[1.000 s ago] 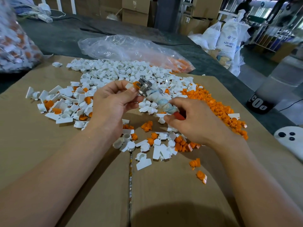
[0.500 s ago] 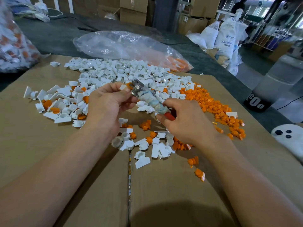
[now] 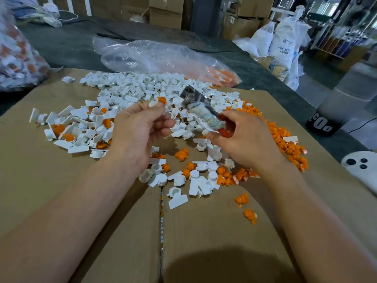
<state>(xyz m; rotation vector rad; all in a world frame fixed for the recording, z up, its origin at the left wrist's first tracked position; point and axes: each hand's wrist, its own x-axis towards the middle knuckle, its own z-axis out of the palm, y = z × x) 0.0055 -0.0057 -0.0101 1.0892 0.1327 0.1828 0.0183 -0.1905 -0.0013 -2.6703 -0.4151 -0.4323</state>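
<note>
Pulled apart since a second earlier, the left hand [image 3: 140, 127] pinched an orange-topped part [image 3: 161, 100] just beside the tool [image 3: 205, 113], which the right hand [image 3: 244, 139] gripped by its handle.

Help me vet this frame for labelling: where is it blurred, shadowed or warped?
Head view: the tape-wrapped, metal-tipped tool in the right hand is motion-smeared; the clear plastic bag of parts at the left edge is blurred; a soft dark shadow falls on the brown cardboard sheet at the bottom; wide-angle bending stretches the frame's edges.

Tool [image 3: 201, 108] blurred at head — red handle mostly hidden inside right hand [image 3: 244, 139]; bag [image 3: 16, 58] cut off.
</note>
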